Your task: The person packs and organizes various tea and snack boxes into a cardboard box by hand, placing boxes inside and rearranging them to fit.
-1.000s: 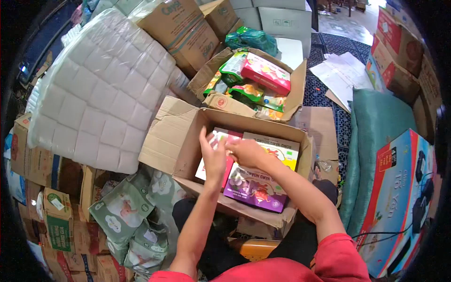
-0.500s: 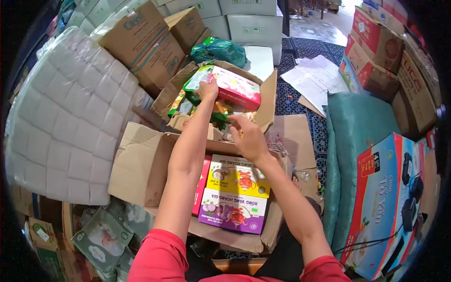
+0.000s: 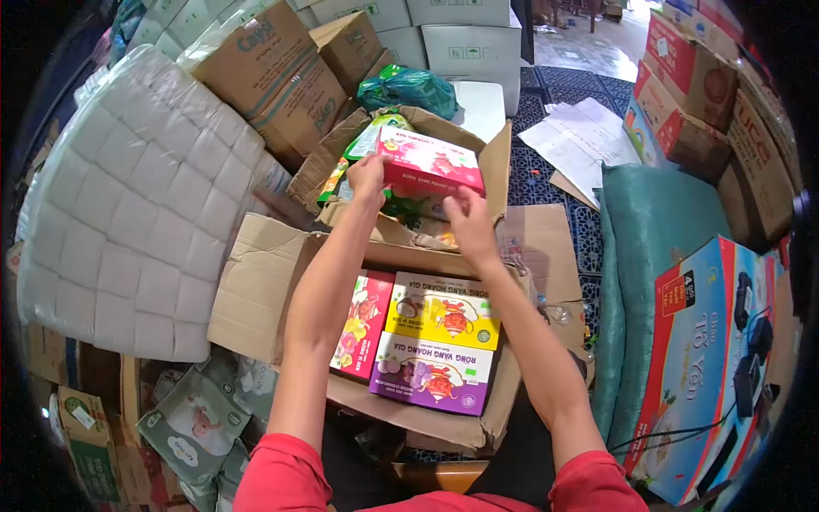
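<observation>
A pink and white cardboard box [image 3: 431, 162] is held above the open carton [image 3: 496, 166] at the back. My left hand [image 3: 367, 179] is closed on its left end. My right hand [image 3: 469, 220] has its fingers bent against the near right corner of the same box; the fingertips are partly hidden. Green and yellow packets [image 3: 337, 179] show in that carton under the box. Closer to me, a second open carton [image 3: 256, 290] contains a yellow box [image 3: 444, 317], a purple box [image 3: 432, 375] and a red-pink box [image 3: 363, 320], the last partly covered by my left forearm.
A large white plastic-wrapped pack [image 3: 141, 205] leans at the left, with grey-green diaper packs [image 3: 194, 422] below. Brown cartons [image 3: 256, 64] and a green plastic bag [image 3: 408, 90] are behind. To the right are papers [image 3: 576, 145], a green sack [image 3: 657, 205] and a blue-red box [image 3: 691, 367] with cables.
The pink box has been lifted and brought toward me, with its front side now showing. My right hand has moved up and right to its near corner. The view has shifted slightly.
</observation>
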Demonstrator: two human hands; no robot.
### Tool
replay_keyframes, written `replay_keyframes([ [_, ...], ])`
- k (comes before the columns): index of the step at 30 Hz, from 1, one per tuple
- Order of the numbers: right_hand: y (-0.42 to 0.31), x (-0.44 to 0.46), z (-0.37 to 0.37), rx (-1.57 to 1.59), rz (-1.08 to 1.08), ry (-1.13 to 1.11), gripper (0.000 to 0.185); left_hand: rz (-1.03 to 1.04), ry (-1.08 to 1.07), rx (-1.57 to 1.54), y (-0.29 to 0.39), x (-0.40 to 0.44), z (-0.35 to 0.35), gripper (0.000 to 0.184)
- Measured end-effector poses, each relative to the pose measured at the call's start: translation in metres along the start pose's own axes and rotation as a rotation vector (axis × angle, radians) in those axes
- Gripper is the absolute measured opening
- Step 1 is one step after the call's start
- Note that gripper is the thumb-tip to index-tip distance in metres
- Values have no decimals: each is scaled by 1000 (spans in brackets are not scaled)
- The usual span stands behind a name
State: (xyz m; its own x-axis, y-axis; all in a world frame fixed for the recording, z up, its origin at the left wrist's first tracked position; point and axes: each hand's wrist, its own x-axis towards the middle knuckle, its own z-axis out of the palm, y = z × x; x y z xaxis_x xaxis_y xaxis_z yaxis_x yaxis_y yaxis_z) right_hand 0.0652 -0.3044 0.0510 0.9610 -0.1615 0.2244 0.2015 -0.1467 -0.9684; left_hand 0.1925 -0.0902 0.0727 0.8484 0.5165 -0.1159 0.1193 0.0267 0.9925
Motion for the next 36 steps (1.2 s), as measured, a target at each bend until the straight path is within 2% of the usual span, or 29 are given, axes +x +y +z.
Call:
replay_keyframes([
  [1, 17, 10, 6, -20, 60, 52, 55, -27, -54, -88, 14, -28, -13, 34],
  [3, -17, 9, -12, 164, 107, 5, 70, -42, -58, -170, 29, -62, -30, 40],
  [5, 21, 19, 15, 151, 109, 316, 76, -38, -118, -212, 38, -82, -48, 44],
  [7, 11, 15, 8, 109, 249, 280, 80, -6, -128, -250, 43, -96, -59, 42],
  [12, 17, 17, -1, 139, 301, 33, 61, 126, -158, -328, 52, -128, -95, 39],
  [14, -11, 6, -10, 336, 257, -61, 56, 225, -170, -333, 57, -146, -116, 38],
  [17, -33, -13, -10, 246, 6, -120, 52, 397, -230, -337, 70, -194, -153, 44],
  [20, -54, -44, -9, 211, -165, -124, 45, 479, -256, -424, 65, -238, -187, 39],
  [22, -66, -67, -15, 117, -276, -116, 40, 592, -102, -250, 49, -265, -198, 31],
  [24, -77, -96, -28, -27, -290, -211, 40, 481, 106, -228, 43, -279, -197, 21],
  [27, -81, -132, -49, -185, -222, -325, 38, 395, 223, 298, 18, -263, -214, 30],
  [28, -74, -141, -53, -201, -121, -362, 38, 293, 196, 552, 26, -274, -209, 41],
  [29, -73, -146, -59, -221, 22, -409, 39, 282, 130, 710, 18, -269, -211, 48],
  [31, -46, -153, -68, -268, 86, -441, 38, 121, 50, 955, 22, -279, -193, 56],
  [32, -33, -155, -75, -312, 81, -440, 38, 110, -35, 975, -1, -269, -197, 60],
  [33, -22, -156, -83, -352, 74, -436, 38, -113, -188, 859, 14, -280, -184, 68],
  [35, -12, -147, -96, -470, 97, -436, 38, 17, -277, 1149, -21, -268, -174, 74],
  [36, -9, -143, -101, -550, 135, -444, 38, 23, -301, 1135, -30, -268, -166, 75],
])
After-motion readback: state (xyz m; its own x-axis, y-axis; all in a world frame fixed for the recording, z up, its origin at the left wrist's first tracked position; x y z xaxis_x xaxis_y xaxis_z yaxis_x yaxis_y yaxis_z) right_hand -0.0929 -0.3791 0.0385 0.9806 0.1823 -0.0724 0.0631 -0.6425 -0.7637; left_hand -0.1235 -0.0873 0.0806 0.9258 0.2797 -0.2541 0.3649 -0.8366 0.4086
